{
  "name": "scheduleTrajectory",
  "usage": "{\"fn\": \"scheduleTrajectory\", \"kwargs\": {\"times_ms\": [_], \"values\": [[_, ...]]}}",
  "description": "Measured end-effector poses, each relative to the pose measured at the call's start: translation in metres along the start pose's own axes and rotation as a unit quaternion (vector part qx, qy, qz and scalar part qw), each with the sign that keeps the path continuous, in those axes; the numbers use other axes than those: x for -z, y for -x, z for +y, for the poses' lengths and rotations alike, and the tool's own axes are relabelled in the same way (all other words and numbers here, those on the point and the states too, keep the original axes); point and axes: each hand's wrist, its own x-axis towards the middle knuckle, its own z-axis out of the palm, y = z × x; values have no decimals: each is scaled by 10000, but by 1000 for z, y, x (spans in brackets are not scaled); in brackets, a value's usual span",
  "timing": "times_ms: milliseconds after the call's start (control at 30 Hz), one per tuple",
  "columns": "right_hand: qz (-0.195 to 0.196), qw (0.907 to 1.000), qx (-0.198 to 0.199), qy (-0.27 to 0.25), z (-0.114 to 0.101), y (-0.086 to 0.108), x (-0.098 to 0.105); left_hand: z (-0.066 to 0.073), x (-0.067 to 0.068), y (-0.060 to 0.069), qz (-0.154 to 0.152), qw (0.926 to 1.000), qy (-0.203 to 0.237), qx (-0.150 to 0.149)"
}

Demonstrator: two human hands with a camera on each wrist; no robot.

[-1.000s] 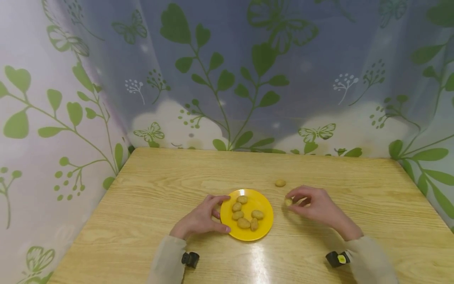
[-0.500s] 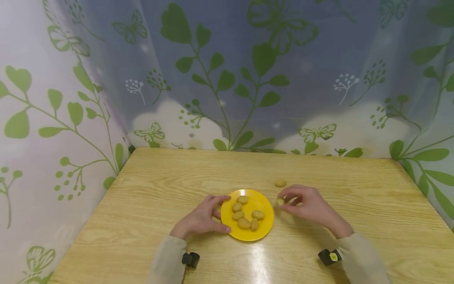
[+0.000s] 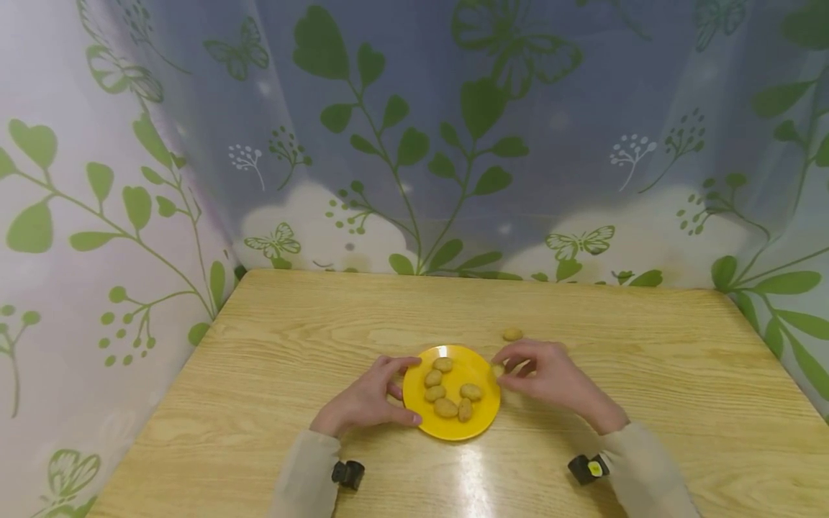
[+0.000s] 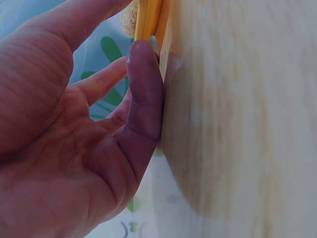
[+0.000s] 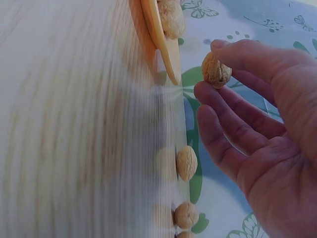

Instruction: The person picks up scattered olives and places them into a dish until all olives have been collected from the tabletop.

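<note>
A yellow plate (image 3: pixel 479 421) with several walnuts (image 3: pixel 445 408) on it lies on the table in the head view. My left hand (image 3: pixel 369 399) holds its left side, thumb and forefinger on the rim; the left wrist view shows only a bit of the plate (image 4: pixel 148 17) beyond the fingers. Between right thumb and fingertips I pinch another walnut (image 5: pixel 216 70), raised off the table. In the head view my right hand (image 3: pixel 547 378) is at the plate's right rim and largely covers that nut. One loose walnut (image 3: pixel 512 334) lies behind the right hand.
The wooden table (image 3: pixel 311 309) reaches back to a curtain (image 3: pixel 414 144) printed with leaves and butterflies. Low in the right wrist view, a walnut (image 5: pixel 186 162) and a second walnut (image 5: pixel 186 214) rest on the table, with part of a third at the bottom edge.
My right hand has moved left with the pinched walnut, from open table to the plate's right rim. The left hand and the plate have stayed in place.
</note>
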Motion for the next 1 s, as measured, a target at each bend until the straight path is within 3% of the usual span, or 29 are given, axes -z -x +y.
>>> {"fn": "scheduleTrajectory", "kwargs": {"times_ms": [733,1000], "values": [[-229,9993,276,-138,-11,-17,-21,0,-1,-1,23,10000,-16,68],[-487,9986,101,-175,-17,-26,-30,0,0,-1,-5,9999,-45,133]]}}
